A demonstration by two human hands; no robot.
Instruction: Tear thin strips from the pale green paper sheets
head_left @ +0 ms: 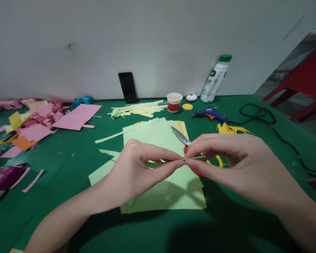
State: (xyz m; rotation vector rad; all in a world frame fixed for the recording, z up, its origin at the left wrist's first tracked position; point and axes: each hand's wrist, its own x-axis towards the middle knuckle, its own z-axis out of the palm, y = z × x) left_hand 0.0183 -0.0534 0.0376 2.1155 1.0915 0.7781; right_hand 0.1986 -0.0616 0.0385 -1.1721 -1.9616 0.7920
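Thumb and fingers of my left hand (pixel 144 168) pinch a thin strip of pale green paper (pixel 200 157), seen nearly edge-on. My right hand (pixel 234 168) pinches the same strip, its fingertips touching those of the left. Both hands hover over a stack of light green paper sheets (pixel 158 196), with a few yellow-orange edges showing beneath. Scissors (pixel 180 134) lie on the stack, blades pointing up and left; the right hand partly hides their red and yellow handles. Cut green strips (pixel 110 136) lie at the stack's left side.
Pink paper scraps (pixel 43 119) heap at the left. Behind the stack are more strips (pixel 142 109), a phone (pixel 127 87) against the wall, a paper cup (pixel 174 103) and a bottle (pixel 216 79). A blue glue gun (pixel 210 114) with a black cord (pixel 284 140) lies right.
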